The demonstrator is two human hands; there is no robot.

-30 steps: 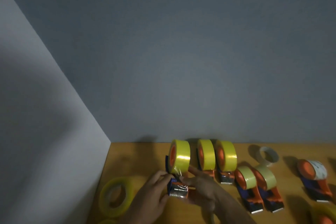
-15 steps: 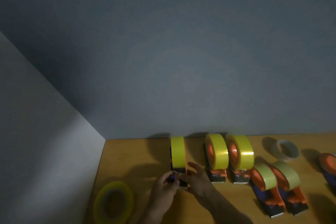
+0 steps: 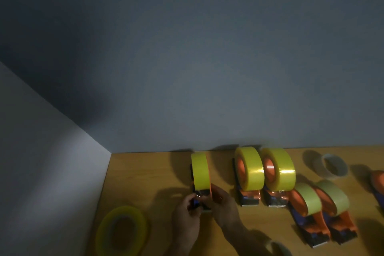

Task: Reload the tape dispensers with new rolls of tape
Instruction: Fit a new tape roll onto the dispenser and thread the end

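Bright yellow tape rolls (image 3: pixel 250 167) sit on orange-and-blue plastic dispensers (image 3: pixel 250 198) toward the back edge of the tan wooden bench (image 3: pixel 145 174), paler yellow-green rolls (image 3: pixel 309 199) toward its right edge, under a grey-blue wall (image 3: pixel 207 58).

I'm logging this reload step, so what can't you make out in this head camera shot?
- Front end of the leftmost dispenser: covered by the left hand and right hand.
- Far-right dispenser: cut off by the frame edge.
- Object at the bottom edge: cut off, blurred.
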